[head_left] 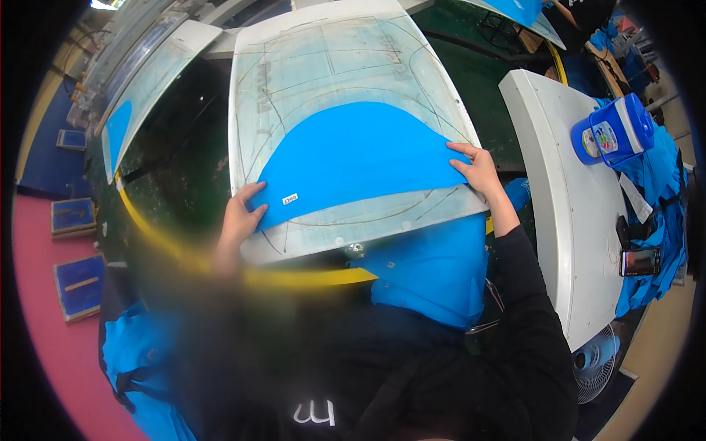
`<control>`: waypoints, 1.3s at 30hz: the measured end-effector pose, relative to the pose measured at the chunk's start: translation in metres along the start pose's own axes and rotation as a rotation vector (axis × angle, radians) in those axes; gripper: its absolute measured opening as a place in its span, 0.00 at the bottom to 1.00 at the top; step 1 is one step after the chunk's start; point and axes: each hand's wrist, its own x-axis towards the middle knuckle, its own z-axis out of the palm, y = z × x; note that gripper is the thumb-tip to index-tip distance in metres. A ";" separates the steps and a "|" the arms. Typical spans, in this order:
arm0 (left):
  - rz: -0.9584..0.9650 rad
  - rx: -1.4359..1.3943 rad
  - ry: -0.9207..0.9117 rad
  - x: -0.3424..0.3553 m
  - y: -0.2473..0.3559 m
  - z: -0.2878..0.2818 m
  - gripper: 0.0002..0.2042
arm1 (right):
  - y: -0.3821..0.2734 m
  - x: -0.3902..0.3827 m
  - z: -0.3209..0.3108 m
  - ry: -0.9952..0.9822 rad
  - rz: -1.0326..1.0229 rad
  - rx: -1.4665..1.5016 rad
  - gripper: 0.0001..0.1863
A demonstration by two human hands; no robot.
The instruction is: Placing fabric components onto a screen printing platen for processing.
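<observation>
Head view, looking down: a bright blue fabric piece (360, 158) lies flat on a pale printing board (323, 59). The left hand (241, 217) rests at the fabric's lower left edge, fingers spread flat, beside a small white label (290, 198). The right hand (478, 170) presses its right edge, fingers flat and together; a blue lidded jar (614, 132) stands well right of it.

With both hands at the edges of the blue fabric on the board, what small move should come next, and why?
Probably slide both hands outward to smooth the blue fabric flat: the left hand and right hand already press its opposite corners on the white printing board.
</observation>
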 end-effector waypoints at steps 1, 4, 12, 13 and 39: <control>0.006 0.029 0.010 0.000 0.002 0.001 0.22 | -0.004 -0.001 0.000 0.006 0.005 -0.003 0.21; 0.018 0.095 0.034 -0.002 -0.004 0.001 0.22 | -0.016 -0.004 0.003 0.019 -0.085 -0.185 0.19; 0.032 0.111 0.043 -0.003 0.009 0.003 0.22 | -0.012 -0.004 0.002 0.081 -0.213 -0.335 0.17; 0.034 0.124 0.052 -0.004 0.008 0.004 0.22 | -0.011 -0.004 0.003 0.081 -0.226 -0.351 0.17; 0.053 0.563 0.100 -0.055 0.026 0.064 0.36 | -0.010 -0.003 0.072 0.062 -0.364 -0.747 0.32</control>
